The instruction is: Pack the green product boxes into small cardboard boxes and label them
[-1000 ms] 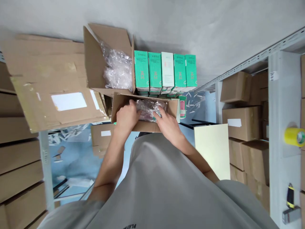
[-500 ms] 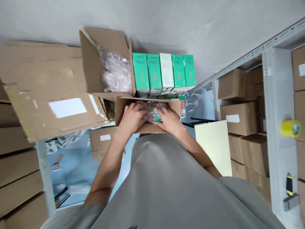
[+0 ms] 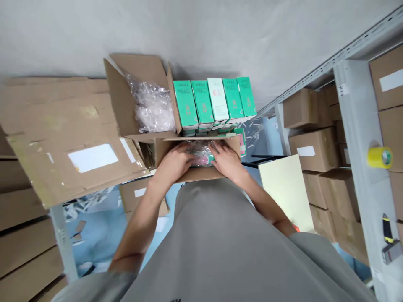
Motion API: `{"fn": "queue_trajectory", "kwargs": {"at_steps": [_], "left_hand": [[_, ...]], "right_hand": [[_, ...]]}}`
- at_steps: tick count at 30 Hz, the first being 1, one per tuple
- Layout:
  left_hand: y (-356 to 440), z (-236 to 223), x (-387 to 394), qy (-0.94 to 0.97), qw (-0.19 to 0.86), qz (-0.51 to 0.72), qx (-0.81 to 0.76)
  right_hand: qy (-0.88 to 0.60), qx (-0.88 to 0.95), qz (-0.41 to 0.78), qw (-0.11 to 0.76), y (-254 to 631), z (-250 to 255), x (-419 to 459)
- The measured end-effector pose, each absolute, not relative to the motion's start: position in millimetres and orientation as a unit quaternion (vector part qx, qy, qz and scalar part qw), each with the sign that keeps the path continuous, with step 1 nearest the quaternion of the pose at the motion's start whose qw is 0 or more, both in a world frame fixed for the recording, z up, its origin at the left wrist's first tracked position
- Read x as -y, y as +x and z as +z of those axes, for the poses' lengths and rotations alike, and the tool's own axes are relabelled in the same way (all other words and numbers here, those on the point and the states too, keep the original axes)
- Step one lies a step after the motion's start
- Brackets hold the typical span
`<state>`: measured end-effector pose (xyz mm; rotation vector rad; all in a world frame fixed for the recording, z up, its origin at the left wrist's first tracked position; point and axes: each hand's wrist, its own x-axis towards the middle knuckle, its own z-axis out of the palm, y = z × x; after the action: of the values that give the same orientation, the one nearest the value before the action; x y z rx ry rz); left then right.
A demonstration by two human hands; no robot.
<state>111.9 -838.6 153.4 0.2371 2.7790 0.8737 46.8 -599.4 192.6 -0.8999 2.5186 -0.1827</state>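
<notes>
Right against my front stands an open cardboard box (image 3: 201, 174), and both hands reach into it. Clear plastic bubble wrap (image 3: 197, 148) lies inside, over pink and green things that show only in part. At the box's left side my left hand (image 3: 175, 162) is open, its fingers stretched over the wrap, the tips partly hidden. On the other side my right hand (image 3: 227, 161) lies with fingers apart on the wrap's right edge. Neither hand is closed round anything that I can see.
Behind the box stands a row of green boxes (image 3: 185, 102) with a white box (image 3: 218, 98) among them. A larger open carton (image 3: 141, 63) holds more plastic wrap. Flattened cardboard (image 3: 56, 126) lies left. Yellow tape (image 3: 380, 157) and a cutter (image 3: 387, 228) are at the right shelf.
The camera view has shifted slightly. Both hands stay in the box; my right fingers have spread across the wrap, and more of the pink thing shows beneath it.
</notes>
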Motion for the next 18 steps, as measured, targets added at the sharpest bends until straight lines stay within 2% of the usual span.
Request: {"fn": "queue_trajectory", "kwargs": {"at_steps": [4, 7, 9, 14, 18], "left_hand": [[136, 192, 850, 0.076, 0.015, 0.336, -0.939], [155, 218, 863, -0.021, -0.079, 0.319, -0.944], [164, 224, 873, -0.105, -0.109, 0.285, -0.946], [160, 213, 889, -0.194, 0.044, 0.265, -0.943], [145, 209, 889, -0.209, 0.058, 0.229, -0.949]], "right_hand": [[-0.295, -0.934, -0.169, 0.112, 66, 222, 569], [-0.170, -0.962, -0.215, -0.017, 74, 226, 546], [-0.086, -0.969, -0.224, -0.062, 76, 220, 536], [-0.028, -0.967, -0.253, -0.024, 80, 202, 535], [0.002, -0.964, -0.264, 0.021, 88, 198, 539]]}}
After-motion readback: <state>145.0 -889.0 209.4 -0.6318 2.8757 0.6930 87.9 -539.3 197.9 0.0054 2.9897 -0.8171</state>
